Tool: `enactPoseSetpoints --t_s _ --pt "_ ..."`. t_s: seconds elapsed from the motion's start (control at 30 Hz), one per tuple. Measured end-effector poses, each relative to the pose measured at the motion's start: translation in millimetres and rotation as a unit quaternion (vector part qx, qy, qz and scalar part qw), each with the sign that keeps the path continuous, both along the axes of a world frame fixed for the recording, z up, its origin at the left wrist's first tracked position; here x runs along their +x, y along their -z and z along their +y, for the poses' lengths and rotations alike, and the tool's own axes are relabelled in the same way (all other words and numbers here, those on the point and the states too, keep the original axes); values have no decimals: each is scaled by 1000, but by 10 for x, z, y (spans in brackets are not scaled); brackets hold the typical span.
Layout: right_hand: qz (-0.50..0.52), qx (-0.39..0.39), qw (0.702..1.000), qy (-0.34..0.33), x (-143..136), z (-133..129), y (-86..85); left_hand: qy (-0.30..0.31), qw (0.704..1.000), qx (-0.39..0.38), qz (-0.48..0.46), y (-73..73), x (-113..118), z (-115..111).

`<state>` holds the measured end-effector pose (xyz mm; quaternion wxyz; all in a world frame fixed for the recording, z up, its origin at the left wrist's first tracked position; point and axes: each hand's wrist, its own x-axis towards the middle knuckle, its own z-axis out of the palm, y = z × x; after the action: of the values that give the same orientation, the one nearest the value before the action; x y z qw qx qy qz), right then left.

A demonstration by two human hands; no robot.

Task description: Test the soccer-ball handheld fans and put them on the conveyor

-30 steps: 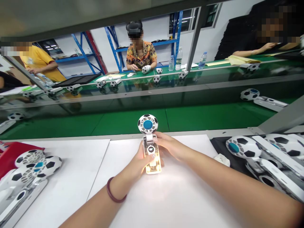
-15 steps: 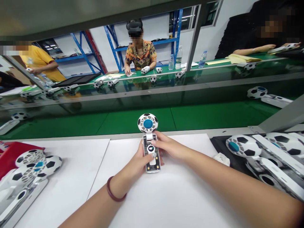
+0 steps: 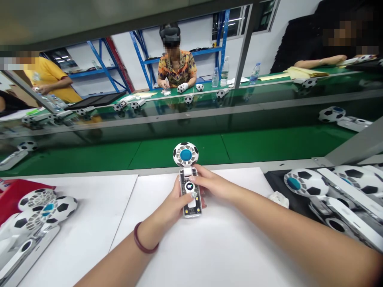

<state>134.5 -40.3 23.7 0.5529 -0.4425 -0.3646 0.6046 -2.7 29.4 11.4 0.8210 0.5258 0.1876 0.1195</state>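
Both hands are on a handheld fan [image 3: 191, 207] with a clear body, lit yellow squares and a round display that appears to read 100. Its soccer-ball head [image 3: 185, 154] with a blue centre points up, tilted away from the body. My left hand [image 3: 176, 199] wraps the left side, thumb on the front near the white button area. From the right, my right hand [image 3: 209, 182] grips the upper body, one finger lying across the front below the hinge. Its other fingers are partly hidden behind the fan. Something reddish [image 3: 204, 199] shows behind the body; I cannot tell what.
Several similar fans [image 3: 44, 211] are piled at left beside a red box [image 3: 18, 195]; more [image 3: 308, 182] lie on a black tray at right. A crumpled white piece [image 3: 279, 199] is near my right forearm. Beyond runs a green conveyor [image 3: 206, 147]; co-workers sit opposite.
My hands and the fan stay almost still. Fans on the near green belt have shifted right; those on the far lane have shifted left. The co-worker opposite has moved a hand.
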Motion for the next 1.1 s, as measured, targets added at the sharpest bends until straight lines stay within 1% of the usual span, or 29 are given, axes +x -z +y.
enactPoseSetpoints --t_s 0.17,0.27,0.43,0.7,0.9,1.1 --pt "-18 -13 999 26 -4 5 9 20 1000 -14 4 28 -3 26" --pt "-20 -14 999 25 -6 4 3 27 999 -19 6 25 -8 27" --pt "-23 -10 999 22 4 8 19 20 1000 -20 7 2 -10 15" --pt "-22 -11 1000 12 24 15 50 40 999 -16 -2 50 1 60" --pt "-42 -23 999 23 22 8 22 36 999 -8 1 14 -15 27" --pt "-9 -37 999 8 23 8 24 45 999 -4 -11 38 -9 35"
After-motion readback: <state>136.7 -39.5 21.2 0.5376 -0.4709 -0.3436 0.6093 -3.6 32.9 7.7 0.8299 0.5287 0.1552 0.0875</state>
